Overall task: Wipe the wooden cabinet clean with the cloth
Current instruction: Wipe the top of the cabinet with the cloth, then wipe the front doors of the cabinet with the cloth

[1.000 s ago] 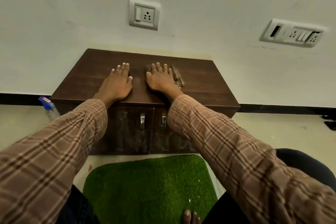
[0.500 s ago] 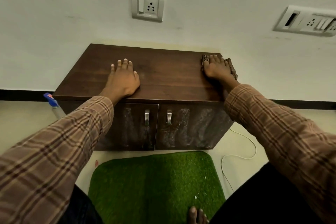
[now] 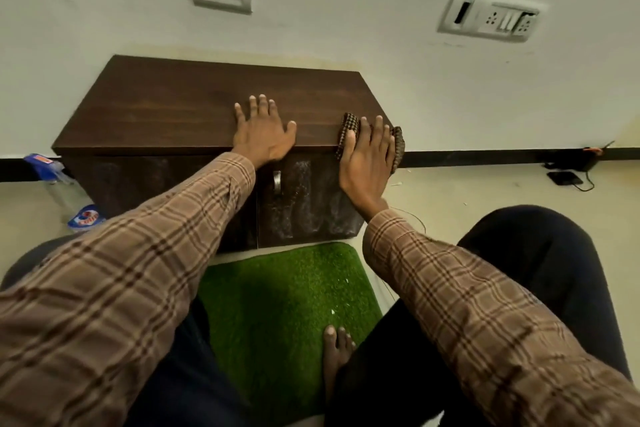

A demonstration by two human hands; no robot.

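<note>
Your right hand [image 3: 367, 163] moved cloth [image 3: 346, 132] from cabinet [image 3: 194, 114] top's far right to front right corner, pressing flat-fingered; left hand [image 3: 263, 135] flat, bracing. Doors [image 3: 308, 198] smeared, unwiped.

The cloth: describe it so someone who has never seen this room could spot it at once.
Find the dark wooden cabinet standing against the white wall, then go to the right front corner of its top. There the right hand presses flat on the cloth, which drapes over the edge. It is the only fabric on the cabinet, brown with a fine check; the left hand rests on bare wood.
</note>
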